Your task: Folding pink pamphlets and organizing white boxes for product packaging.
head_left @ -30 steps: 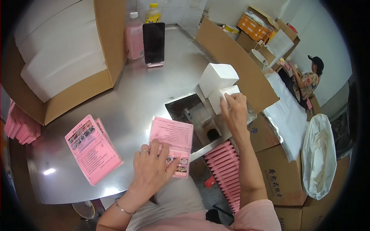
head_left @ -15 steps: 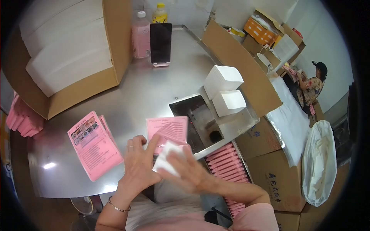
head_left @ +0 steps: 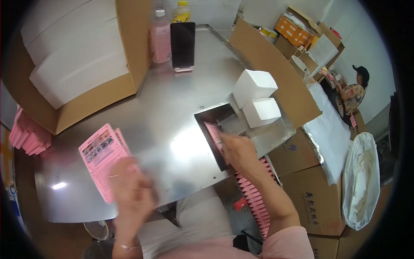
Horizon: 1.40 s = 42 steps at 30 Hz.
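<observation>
My right hand point(head_left: 239, 151) is closed on a flat pink printed packet point(head_left: 213, 134), which it holds tilted at the dark rectangular opening point(head_left: 211, 153) in the metal table. The packet's lower part is hidden by the hand. My left hand point(head_left: 131, 187), smeared by motion, is over the near right side of a stack of pink printed sleeves point(head_left: 100, 149). Whether its fingers have hold of a sleeve does not show. Two stacks of folded white tissues point(head_left: 254, 88) stand just beyond the opening.
At the left a large cardboard box point(head_left: 97, 101) holds white tissue stacks; pink packets point(head_left: 28, 134) hang by it. A phone point(head_left: 183, 46) stands before bottles at the back. Below the table's right edge is a row of pink packets point(head_left: 254, 190). Brown cartons and a seated person point(head_left: 355, 93) are farther right.
My right hand has moved right and away from me to the opening with the pink packet. My left hand has moved left to the sleeve stack. The white tissue no longer shows.
</observation>
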### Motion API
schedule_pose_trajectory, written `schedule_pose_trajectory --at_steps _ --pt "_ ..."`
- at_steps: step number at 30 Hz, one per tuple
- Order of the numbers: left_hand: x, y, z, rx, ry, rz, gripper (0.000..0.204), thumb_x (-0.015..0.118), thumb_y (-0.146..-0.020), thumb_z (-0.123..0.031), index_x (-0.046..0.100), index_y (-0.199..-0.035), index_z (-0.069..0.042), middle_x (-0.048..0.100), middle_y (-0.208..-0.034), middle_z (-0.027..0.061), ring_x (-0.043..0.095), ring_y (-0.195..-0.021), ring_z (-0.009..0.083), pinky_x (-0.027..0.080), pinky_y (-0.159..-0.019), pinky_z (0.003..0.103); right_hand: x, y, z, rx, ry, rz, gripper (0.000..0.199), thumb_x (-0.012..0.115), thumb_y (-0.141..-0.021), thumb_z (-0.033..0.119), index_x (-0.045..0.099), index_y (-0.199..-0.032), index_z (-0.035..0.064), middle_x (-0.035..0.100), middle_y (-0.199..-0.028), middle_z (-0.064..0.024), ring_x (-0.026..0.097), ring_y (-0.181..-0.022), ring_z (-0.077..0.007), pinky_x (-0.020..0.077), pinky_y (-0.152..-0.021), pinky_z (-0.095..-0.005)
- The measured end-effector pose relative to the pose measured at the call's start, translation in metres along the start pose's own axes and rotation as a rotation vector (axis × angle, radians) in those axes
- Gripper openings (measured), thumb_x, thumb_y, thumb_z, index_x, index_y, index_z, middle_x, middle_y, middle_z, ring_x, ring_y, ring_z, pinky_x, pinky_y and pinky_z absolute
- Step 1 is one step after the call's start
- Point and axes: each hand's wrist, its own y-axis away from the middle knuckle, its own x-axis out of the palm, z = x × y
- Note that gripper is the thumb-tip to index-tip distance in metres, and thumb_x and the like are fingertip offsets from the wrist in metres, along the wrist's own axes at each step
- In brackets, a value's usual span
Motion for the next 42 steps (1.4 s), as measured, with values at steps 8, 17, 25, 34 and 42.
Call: schedule_pose_trajectory --at_steps 8,17,25,34,42 --pt "-0.031 0.006 0.06 -0.182 -0.562 0.147 0.027 0.06 -0.085 -0.007 0.058 -0.112 -0.005 0.057 -0.105 0.0169 0.054 -0.109 0.0388 0.03 -0.108 0.056 -0.033 -0.019 -0.066 0.09 0.465 -0.584 0.012 0.069 -0.086 0.015 0.067 -0.092 0.0045 0.057 -0.09 -0.0116 0.054 -0.094 -0.031 0.0426 -0.08 -0.0435" --pt "0.079 -0.014 -0.037 0.246 0.028 0.383 0.036 0.069 -0.077 -0.01 0.06 -0.11 0.001 0.057 -0.109 0.0187 0.053 -0.105 0.0365 0.04 -0.095 0.053 -0.019 -0.017 -0.056 -0.071 0.139 -0.648 0.039 0.058 -0.085 -0.001 0.063 -0.123 0.0021 0.063 -0.118 -0.0224 0.061 -0.109 -0.0414 0.0487 -0.094 -0.049" --pt "0.072 -0.019 -0.034 0.095 -0.083 0.292 0.098 0.083 -0.063 -0.045 0.047 -0.139 0.005 0.034 -0.152 0.0332 0.03 -0.142 0.0519 0.021 -0.112 0.067 0.031 0.008 0.056 -0.561 0.058 -0.271 0.042 0.065 -0.081 0.012 0.064 -0.12 -0.0019 0.061 -0.119 -0.0197 0.059 -0.119 -0.0361 0.0244 -0.115 -0.0649" --pt "0.065 -0.017 -0.025 0.088 -0.204 0.265 0.071 0.078 -0.068 -0.043 0.062 -0.129 -0.01 0.05 -0.143 0.0214 0.044 -0.127 0.0456 0.031 -0.098 0.06 -0.022 0.004 0.024 -0.33 0.01 -0.451 0.034 0.068 -0.08 0.003 0.066 -0.113 0.0003 0.067 -0.11 -0.0179 0.065 -0.101 -0.0391 0.0459 -0.096 -0.0529" --pt "0.072 -0.023 -0.047 0.125 -0.242 0.165 0.07 0.078 -0.069 -0.058 0.065 -0.117 -0.009 0.055 -0.114 0.0153 0.05 -0.1 0.0364 0.035 -0.083 0.051 -0.034 -0.014 -0.072 0.075 0.343 -0.566 0.014 0.066 -0.091 0.014 0.071 -0.097 0.0034 0.059 -0.09 -0.0126 0.055 -0.089 -0.0312 0.0449 -0.077 -0.0438"
